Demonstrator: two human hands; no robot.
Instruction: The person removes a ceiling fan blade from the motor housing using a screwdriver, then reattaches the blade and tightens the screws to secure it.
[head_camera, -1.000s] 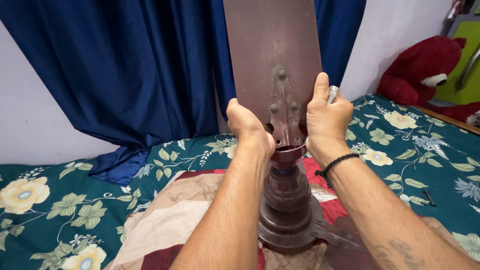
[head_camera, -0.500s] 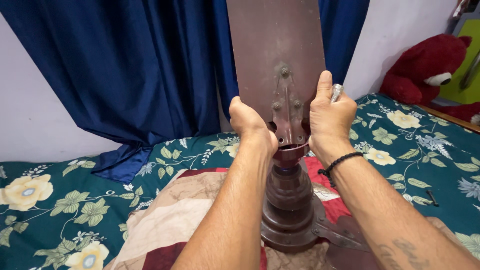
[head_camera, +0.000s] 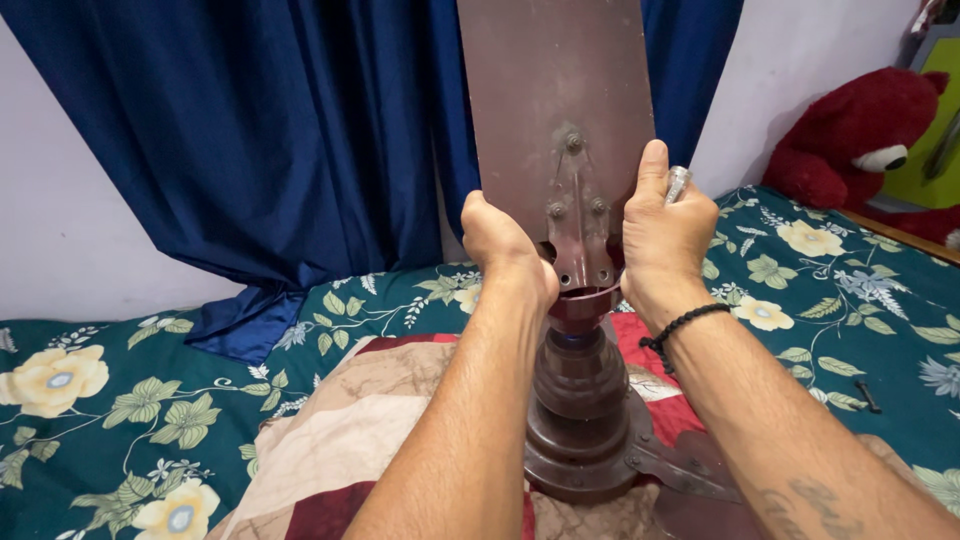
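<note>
A: Item one, bottom of frame, nearest: both forearms, a black cord bracelet on the right wrist. Patchwork cloth in cream and maroon, lower centre, over a green floral bedsheet.

B: Item two?

A: Brown ceiling fan motor, lower centre, standing on the cloth, with a blade bracket jutting lower right. Above it, centre frame, a brown fan blade held upright, running out of the top edge.

B: Hands?

A: Left hand curled closed on the blade's left edge, at its metal mounting arm. Right hand wrapped on the right edge, thumb up along the blade, with a small silver tool pinched in the same grip.

B: Risks?

A: Judged: the tall blade is held only at its base, so it could tip if either grip slackens; the silver tool, sharing a full hand, could slip onto the bed; the motor rests on soft bedding and may rock.

B: Far items?

A: Small dark tool on the sheet, right. Red plush bear, upper right. Blue curtain, upper left, against a pale wall.
</note>
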